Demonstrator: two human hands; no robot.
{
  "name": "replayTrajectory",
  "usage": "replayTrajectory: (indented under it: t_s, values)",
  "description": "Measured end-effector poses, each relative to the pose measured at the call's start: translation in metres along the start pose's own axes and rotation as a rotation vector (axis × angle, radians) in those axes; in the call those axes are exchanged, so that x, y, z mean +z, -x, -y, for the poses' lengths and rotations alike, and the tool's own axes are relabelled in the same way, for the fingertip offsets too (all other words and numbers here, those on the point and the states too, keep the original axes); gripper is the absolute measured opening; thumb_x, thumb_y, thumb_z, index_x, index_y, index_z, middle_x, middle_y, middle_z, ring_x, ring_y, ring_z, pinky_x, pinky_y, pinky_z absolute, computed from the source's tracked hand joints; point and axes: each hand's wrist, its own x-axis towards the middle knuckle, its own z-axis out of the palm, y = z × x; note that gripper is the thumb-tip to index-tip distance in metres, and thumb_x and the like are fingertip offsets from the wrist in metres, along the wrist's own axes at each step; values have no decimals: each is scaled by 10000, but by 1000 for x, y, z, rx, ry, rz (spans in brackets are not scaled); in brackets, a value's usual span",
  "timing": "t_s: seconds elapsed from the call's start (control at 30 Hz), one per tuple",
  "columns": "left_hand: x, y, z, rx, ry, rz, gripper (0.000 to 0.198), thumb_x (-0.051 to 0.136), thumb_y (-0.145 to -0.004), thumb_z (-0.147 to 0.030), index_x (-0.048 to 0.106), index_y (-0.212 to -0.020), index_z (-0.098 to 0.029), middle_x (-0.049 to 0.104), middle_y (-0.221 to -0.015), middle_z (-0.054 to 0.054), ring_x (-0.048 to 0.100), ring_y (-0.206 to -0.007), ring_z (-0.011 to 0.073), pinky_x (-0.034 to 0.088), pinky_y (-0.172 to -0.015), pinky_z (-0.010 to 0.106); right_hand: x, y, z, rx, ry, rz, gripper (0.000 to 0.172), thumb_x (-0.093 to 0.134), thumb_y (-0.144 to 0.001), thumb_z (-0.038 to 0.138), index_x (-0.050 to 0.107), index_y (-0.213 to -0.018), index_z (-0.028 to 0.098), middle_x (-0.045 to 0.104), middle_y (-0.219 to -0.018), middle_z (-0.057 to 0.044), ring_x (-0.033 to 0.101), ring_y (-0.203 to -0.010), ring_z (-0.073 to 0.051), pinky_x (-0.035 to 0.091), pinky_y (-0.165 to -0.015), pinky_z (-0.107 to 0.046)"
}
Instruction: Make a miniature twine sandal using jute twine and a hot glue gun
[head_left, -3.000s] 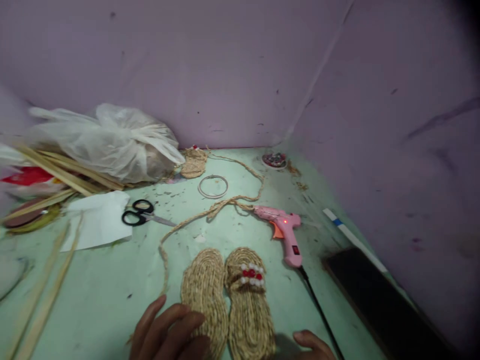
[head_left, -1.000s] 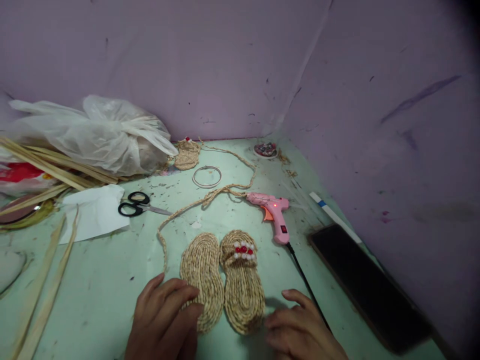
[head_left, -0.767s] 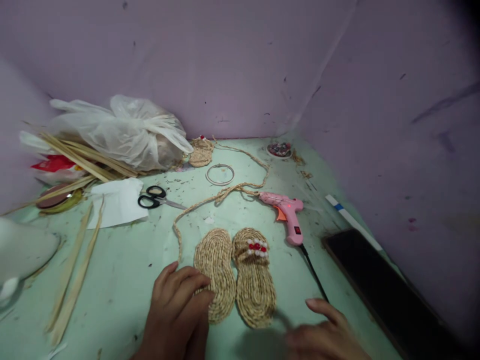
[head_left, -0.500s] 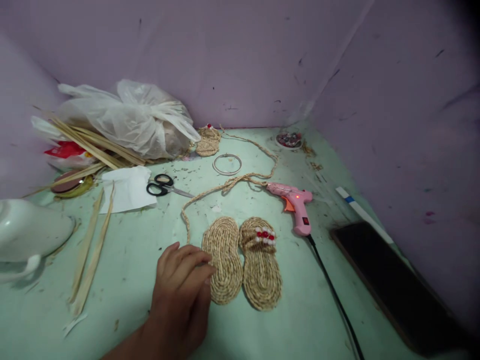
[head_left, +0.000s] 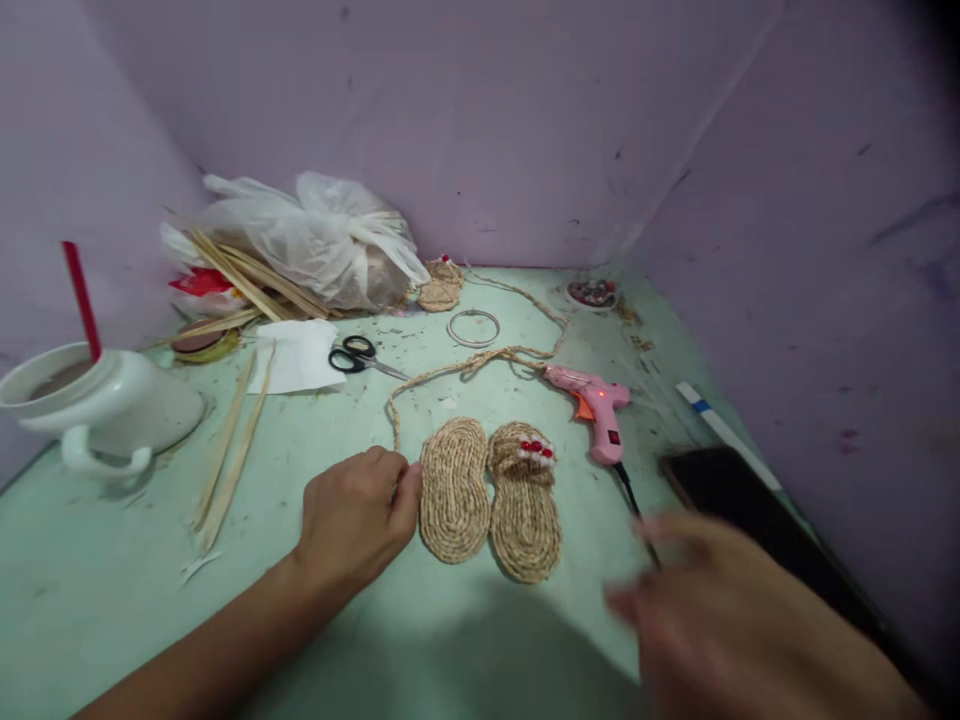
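Observation:
My left hand (head_left: 358,515) rests on the pale green table (head_left: 300,600), fingers curled in, thumb against the left edge of a plain woven straw sole (head_left: 454,490). Touching that sole on the right lies a matching straw sandal (head_left: 526,505) with a strap of red and white beads. My right hand (head_left: 720,610) hovers low at the front right, smeared by motion, so its fingers are unclear. A braided straw cord (head_left: 465,365) runs from near my left hand toward the back.
A pink glue gun (head_left: 596,405) with a red light lies right of the sandal, its black cable (head_left: 628,490) running forward. Scissors (head_left: 360,355), metal ring (head_left: 473,327), plastic bag (head_left: 322,240), white cup (head_left: 105,405) with red straw, straw strips (head_left: 229,450), dark slab (head_left: 750,510).
The view has swung left, showing the white cup. My left hand's fingers have curled in beside the plain sole. My right hand left the view, then came back in, blurred, at the front right.

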Motion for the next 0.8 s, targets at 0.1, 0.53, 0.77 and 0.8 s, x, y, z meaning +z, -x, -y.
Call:
replayTrajectory:
  t_s: [0.1,0.53,0.77,0.8]
  values:
    - [-8,-3,-1,-103,23,107,369,375,-882,-363,558,-609,-195,629,-609,20,570,-564,180,257,-497,262,18,-65,6,149,34,-115,337,517,-850,161,593,-1156,281,684,-925,-22,634,-761,-167,526,-697,-324]
    - [4,20,-3,346,261,-200,186,459,-823,-216,632,-858,-158,647,-897,80,581,-854,207,425,-730,322,22,-99,-11,331,285,96,349,461,-799,185,641,-1097,220,726,-868,-48,645,-727,-207,461,-660,-334]
    - [8,29,-13,623,209,-117,195,461,-799,-101,644,-764,-158,624,-770,70,572,-783,201,412,-790,402,27,-100,-15,318,253,53,305,491,-804,212,661,-1057,213,727,-879,-46,655,-756,-186,472,-675,-288]
    - [9,29,-13,629,203,-125,193,462,-801,-100,642,-762,-158,625,-775,70,572,-786,202,407,-800,411,27,-101,-15,323,257,47,303,477,-812,208,663,-1052,207,728,-866,-47,656,-755,-186,469,-672,-284]
